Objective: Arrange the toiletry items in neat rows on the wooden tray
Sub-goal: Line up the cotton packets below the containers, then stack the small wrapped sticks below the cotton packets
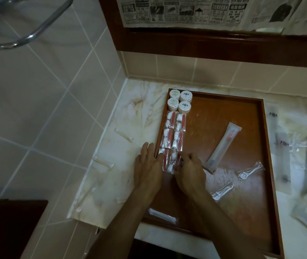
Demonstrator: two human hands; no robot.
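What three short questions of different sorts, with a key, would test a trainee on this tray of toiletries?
1. True or false: the four round jars sit at the near end of the wooden tray.
2. How many red-and-white packets lie in the two columns below the jars?
3. Which lies slanted in the middle of the tray: A) the toothbrush packet, B) a comb, C) a soap bar?

Key: 1. False, they sit at the far left corner. 2. Six; the left hand and right hand are at the nearest pair. 3. A.

Single head-worn view, steeply down and forward, close above the wooden tray (266, 146) in a tiled corner.
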